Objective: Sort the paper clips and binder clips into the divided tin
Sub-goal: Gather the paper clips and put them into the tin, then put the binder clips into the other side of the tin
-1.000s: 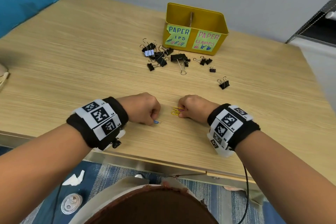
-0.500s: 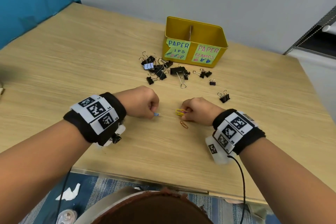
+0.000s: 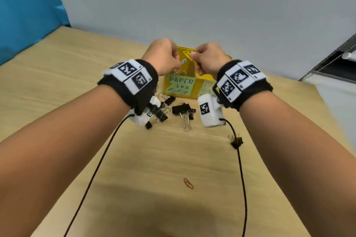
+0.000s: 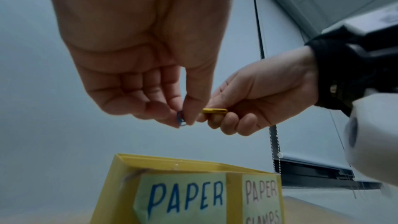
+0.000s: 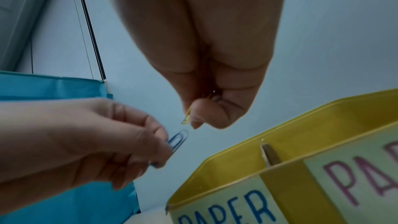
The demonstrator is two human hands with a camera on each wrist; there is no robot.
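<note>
Both hands hang over the yellow divided tin [image 3: 204, 90] at the far middle of the table. My left hand [image 3: 163, 56] pinches a blue paper clip [image 3: 183, 61] [image 4: 180, 120] [image 5: 177, 140] between thumb and fingers. My right hand [image 3: 208, 57] pinches yellow paper clips [image 3: 189, 56] [image 4: 215, 111] [image 5: 186, 117]. Several coloured clips [image 3: 178, 72] lie in the tin's left compartment, labelled PAPER. Black binder clips [image 3: 181, 109] lie scattered in front of the tin. One orange paper clip [image 3: 188, 183] lies alone on the table nearer me.
A lone binder clip [image 3: 236, 140] sits right of the pile, under my right wrist's cable. A blue panel [image 3: 28, 5] stands at the left, a grey wall behind the tin, and a dark shelf [image 3: 337, 59] at the far right. The wooden table [image 3: 77, 121] stretches to the left.
Both hands rose from the near table and moved forward over the tin, still pinching their clips. The orange clip stayed behind on the table.
</note>
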